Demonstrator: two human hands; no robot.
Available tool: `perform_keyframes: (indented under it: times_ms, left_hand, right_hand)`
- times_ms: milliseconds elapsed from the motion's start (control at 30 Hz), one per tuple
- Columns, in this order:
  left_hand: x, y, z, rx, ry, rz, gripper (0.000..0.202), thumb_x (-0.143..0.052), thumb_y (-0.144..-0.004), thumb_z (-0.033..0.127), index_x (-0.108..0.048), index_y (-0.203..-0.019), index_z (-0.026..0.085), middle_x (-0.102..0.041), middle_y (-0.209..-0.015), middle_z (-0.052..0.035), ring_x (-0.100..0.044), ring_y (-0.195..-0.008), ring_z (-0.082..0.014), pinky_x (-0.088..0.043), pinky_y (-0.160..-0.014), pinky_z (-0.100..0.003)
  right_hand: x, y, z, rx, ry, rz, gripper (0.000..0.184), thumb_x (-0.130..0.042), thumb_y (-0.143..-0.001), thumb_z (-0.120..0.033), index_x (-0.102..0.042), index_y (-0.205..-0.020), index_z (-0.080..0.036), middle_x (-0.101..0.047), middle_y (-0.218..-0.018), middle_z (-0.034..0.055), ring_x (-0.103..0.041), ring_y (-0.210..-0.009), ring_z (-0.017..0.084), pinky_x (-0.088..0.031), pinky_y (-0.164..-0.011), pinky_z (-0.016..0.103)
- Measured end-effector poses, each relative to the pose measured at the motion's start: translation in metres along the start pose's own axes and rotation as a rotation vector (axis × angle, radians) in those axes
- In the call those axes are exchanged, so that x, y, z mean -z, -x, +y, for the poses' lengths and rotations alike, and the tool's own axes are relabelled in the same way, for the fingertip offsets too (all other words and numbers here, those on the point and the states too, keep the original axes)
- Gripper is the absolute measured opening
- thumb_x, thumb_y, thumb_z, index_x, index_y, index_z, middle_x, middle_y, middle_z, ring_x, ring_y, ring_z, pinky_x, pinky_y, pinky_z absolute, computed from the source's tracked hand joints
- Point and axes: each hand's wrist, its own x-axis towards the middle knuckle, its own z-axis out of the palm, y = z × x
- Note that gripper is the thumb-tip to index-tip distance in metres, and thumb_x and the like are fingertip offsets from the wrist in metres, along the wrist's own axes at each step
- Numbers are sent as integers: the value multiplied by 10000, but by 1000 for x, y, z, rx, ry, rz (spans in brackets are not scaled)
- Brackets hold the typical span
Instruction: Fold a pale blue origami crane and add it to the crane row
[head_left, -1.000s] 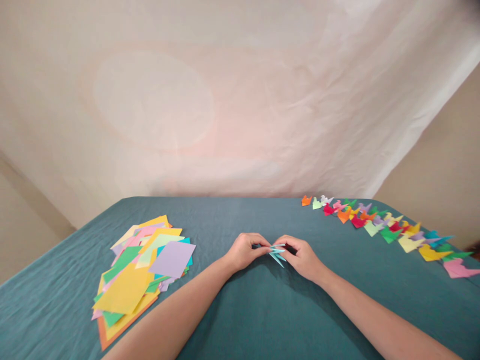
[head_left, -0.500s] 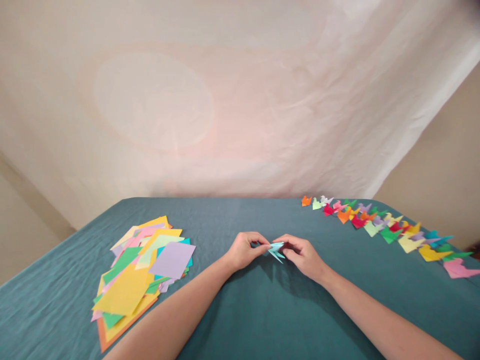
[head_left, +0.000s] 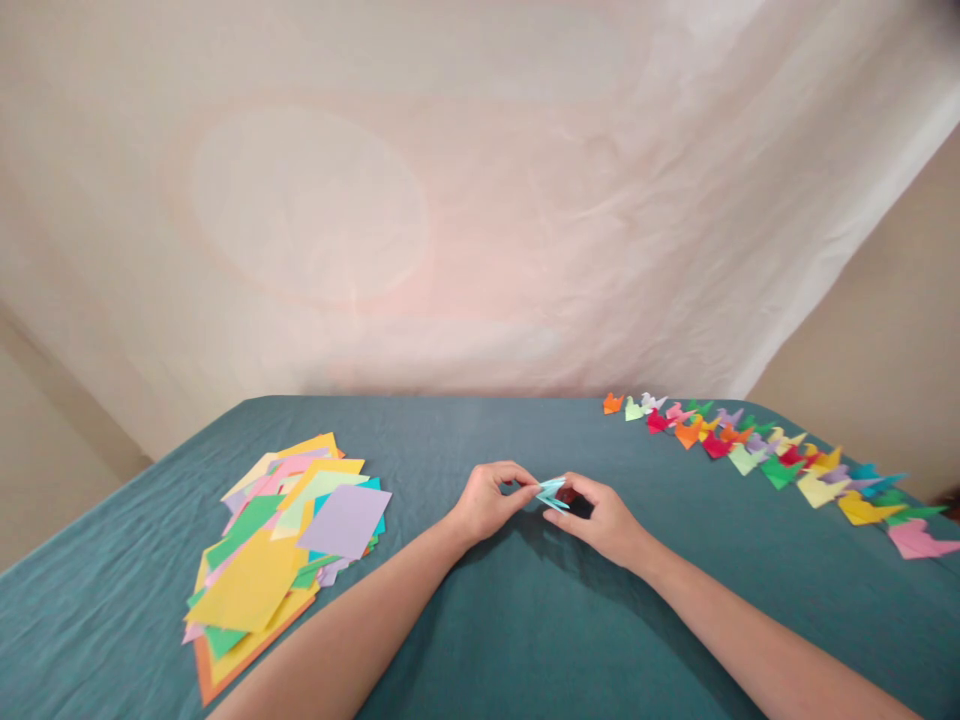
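Observation:
A small light blue folded paper (head_left: 551, 492) with pointed flaps is held just above the table between my two hands. My left hand (head_left: 489, 502) pinches its left end between thumb and forefinger. From the other side my right hand (head_left: 604, 518) has its forefinger at the upper edge and its thumb under the lower points, closing around the paper with a gap near the palm. The fingers hide part of the folds.
A spread pile of coloured paper squares (head_left: 255, 580) lies on the left, a lilac square (head_left: 345, 522) on top. Several folded paper cranes (head_left: 746, 458) stand in rows along the right side. Dark green cloth (head_left: 480, 640) covers the table; a pale curtain (head_left: 480, 200) hangs behind.
My right thumb has moved left and down, under the paper's points, and the right fingers have spread wider. The pointed flaps look closer together. My left hand has barely moved.

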Motion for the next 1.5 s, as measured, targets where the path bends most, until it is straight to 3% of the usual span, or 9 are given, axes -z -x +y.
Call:
perform_keyframes:
  times_ms: [167,333,500,767,1100,1300,1500]
  left_hand:
    - [-1,0,1,5,-14,-37,132,-571,-810,221,-690,-808,163,-677,-828,-34,-609,-771,-141,-447,-717,-227]
    - [0,-1,4,24,-29,-60,139,-567,-786,157,-695,-837,174,-680,-839,-23,-610,-784,-141,-446,-715,-225]
    - [0,0,5,46,-43,-54,167,-576,-784,171,-685,-909,189,-680,-858,-17,-608,-793,-140,-447,-718,-232]
    - [-2,-1,5,133,-19,3,70,-613,-746,189,-653,-795,160,-669,-780,-7,-599,-744,-135,-456,-695,-233]
    - [-4,-2,4,140,8,-1,95,-595,-774,211,-656,-816,152,-670,-777,-14,-583,-709,-124,-457,-677,-230]
    - [-4,-1,2,126,8,-17,128,-581,-800,227,-673,-860,161,-683,-814,-18,-589,-723,-128,-453,-679,-225]
    - [-3,0,3,4,-47,-33,142,-579,-818,233,-684,-904,193,-666,-862,-24,-587,-798,-140,-439,-716,-227]
  right_hand:
    - [2,-1,-3,10,-51,4,155,-545,-824,-324,-620,-837,-190,-615,-787,8,-543,-721,149,-422,-684,251]
    - [1,-1,0,-1,-27,37,192,-529,-833,-349,-631,-796,-190,-588,-692,-8,-524,-646,138,-417,-620,237]
    - [0,-1,4,-24,-26,44,204,-530,-833,-363,-628,-784,-191,-570,-667,-13,-508,-620,133,-412,-600,236]
    - [1,-1,3,-49,-36,41,218,-540,-823,-375,-623,-759,-184,-553,-637,-19,-495,-602,130,-400,-578,232]
    - [0,-2,9,-86,-116,40,221,-562,-804,-377,-640,-853,-177,-599,-672,-4,-525,-605,134,-423,-573,235]
    - [1,-2,3,12,-76,68,171,-554,-824,-329,-651,-875,-198,-628,-792,17,-565,-699,151,-444,-648,249]
    - [0,-1,-1,117,1,102,165,-517,-853,-277,-661,-900,-213,-623,-823,38,-573,-733,165,-448,-688,273]
